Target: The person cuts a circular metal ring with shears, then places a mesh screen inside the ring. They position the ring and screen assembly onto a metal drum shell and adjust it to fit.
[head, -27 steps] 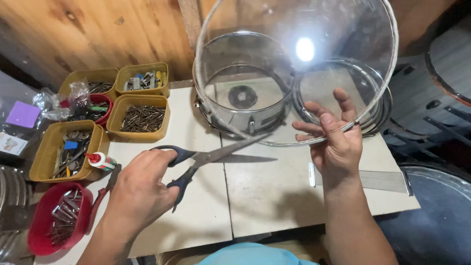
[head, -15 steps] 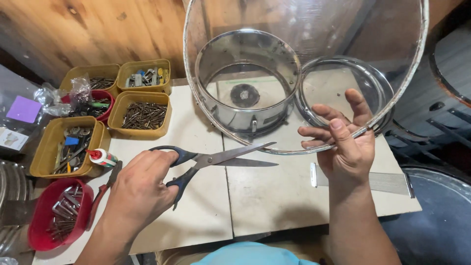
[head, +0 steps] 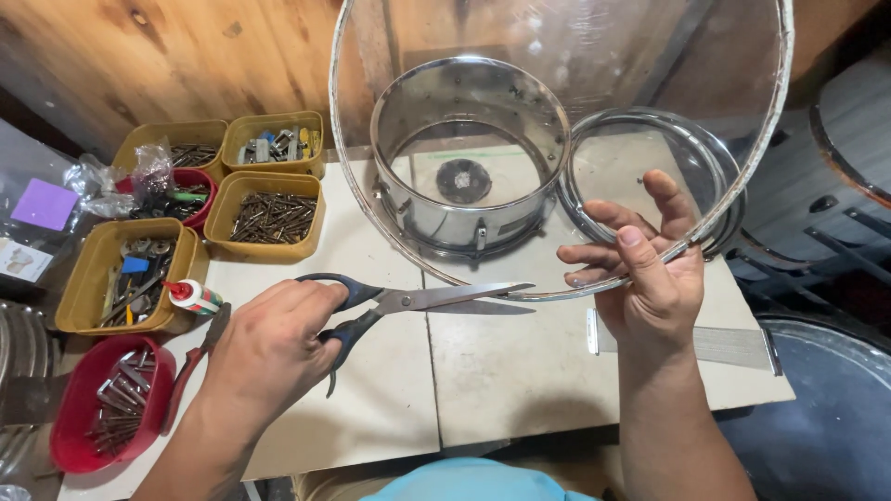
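Head camera, looking down at a pale workbench: the right hand (head: 650,269) is closed on the near rim of a large clear plastic disc in a thin hoop (head: 566,121), thumb in front and fingers behind, holding it upright above the far right of the table. The left hand (head: 269,348) grips the dark handles of a pair of scissors (head: 418,299), fingers curled through the loops; the blades are nearly shut and their tips touch the disc's lower edge. No cut or trimmed scrap shows, so the trimming appears barely begun, with almost the whole rim left. Seen through the disc, a shiny metal drum shell (head: 469,153) stands on the table, a metal hoop (head: 719,176) just right of it. Yellow trays (head: 269,215) of screws sit far left, a red bowl (head: 102,408) near left.
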